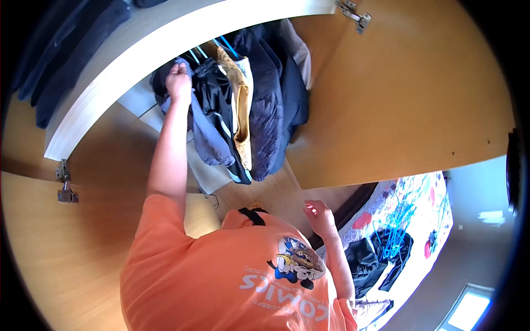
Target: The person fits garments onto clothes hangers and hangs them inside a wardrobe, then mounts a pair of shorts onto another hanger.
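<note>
My left hand (179,83) reaches up into the wardrobe, its fingers closed on the upper part of a blue-grey garment (207,140). That garment hangs at the left end of a row of clothes; what is under my fingers is hidden. Right beside it are a black garment (212,91) and a yellow patterned garment (240,96) on light-blue hangers (200,51). Further right hangs a dark quilted jacket (266,105). My right hand (320,217) is low in front of my body, fingers loosely curled and slightly apart, with nothing visible in it.
An open wardrobe door (397,99) stands at the right, another door (49,237) at the left. A white shelf edge (138,60) crosses above; dark folded clothes (72,55) lie beyond it. Blue hangers (395,226) and black clothes (361,265) lie on a bed (425,204).
</note>
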Action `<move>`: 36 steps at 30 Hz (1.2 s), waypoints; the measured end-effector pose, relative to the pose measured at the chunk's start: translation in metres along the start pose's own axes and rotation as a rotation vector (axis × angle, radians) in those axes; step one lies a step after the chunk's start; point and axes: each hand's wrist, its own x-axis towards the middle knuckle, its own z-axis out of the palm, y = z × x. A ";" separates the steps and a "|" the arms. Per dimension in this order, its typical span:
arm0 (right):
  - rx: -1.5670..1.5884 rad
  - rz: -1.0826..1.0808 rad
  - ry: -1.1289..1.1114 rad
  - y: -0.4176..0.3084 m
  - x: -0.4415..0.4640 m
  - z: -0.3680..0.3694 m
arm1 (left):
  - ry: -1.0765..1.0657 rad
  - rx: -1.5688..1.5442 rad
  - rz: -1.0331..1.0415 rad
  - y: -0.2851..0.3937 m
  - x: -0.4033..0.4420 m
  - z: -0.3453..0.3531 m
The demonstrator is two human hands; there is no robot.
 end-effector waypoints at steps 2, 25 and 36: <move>0.006 0.021 0.010 0.002 -0.006 -0.002 | 0.011 0.182 0.084 -0.008 -0.003 0.000; -0.025 0.789 0.169 0.248 -0.301 0.010 | -1.982 0.198 1.200 0.149 -0.487 0.031; 0.679 1.290 0.643 0.415 -0.401 0.081 | -2.151 0.279 1.357 0.209 -0.598 0.039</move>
